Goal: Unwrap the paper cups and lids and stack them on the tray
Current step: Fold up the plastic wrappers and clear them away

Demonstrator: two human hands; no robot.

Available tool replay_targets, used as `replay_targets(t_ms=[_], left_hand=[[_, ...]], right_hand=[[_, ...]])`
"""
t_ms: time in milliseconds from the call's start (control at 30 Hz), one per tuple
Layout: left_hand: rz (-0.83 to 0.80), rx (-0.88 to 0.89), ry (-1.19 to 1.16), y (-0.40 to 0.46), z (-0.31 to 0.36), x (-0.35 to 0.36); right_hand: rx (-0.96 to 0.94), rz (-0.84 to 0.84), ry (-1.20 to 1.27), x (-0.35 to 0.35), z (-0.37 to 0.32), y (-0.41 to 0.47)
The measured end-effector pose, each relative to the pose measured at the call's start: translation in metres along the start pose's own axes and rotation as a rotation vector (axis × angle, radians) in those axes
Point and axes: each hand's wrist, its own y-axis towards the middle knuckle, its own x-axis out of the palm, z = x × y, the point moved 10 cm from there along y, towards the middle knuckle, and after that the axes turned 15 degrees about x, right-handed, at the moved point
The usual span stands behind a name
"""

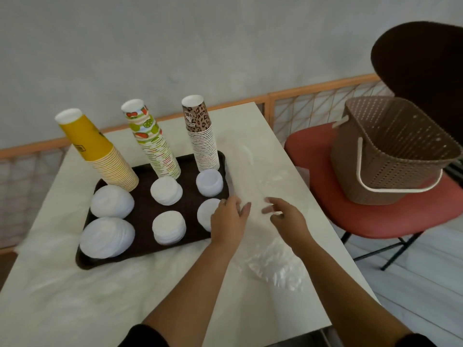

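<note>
A dark brown tray point(142, 214) holds three upside-down cup stacks: yellow point(100, 151), fruit-patterned point(152, 144) and leopard-patterned point(203, 139). In front of them stand several piles of white lids point(166, 190). My left hand point(229, 219) hovers at the tray's right edge, next to a partly hidden lid pile point(206, 211), with fingers relaxed and holding nothing. My right hand point(283, 216) is just to its right over clear plastic wrapping point(273, 266) lying on the table, fingers loosely spread.
More clear wrapping point(250, 156) lies on the white table point(75, 284) right of the tray. A brown woven basket point(390, 154) stands on a red chair point(375, 216) at the right. An orange railing point(313, 91) runs behind the table.
</note>
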Motion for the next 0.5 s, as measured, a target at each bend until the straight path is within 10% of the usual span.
replay_targets(t_ms=[233, 400, 500], left_hand=[[-0.149, -0.605, -0.833, -0.005, 0.008, 0.000], [-0.090, -0.401, -1.024, -0.004, 0.018, -0.017], [-0.050, -0.195, -1.050, -0.004, 0.034, -0.043]], right_hand=[[-0.245, -0.403, 0.160, 0.000, -0.065, -0.068], [-0.306, -0.650, -0.021, 0.014, -0.075, -0.109], [-0.276, -0.495, 0.133, -0.003, -0.085, -0.106]])
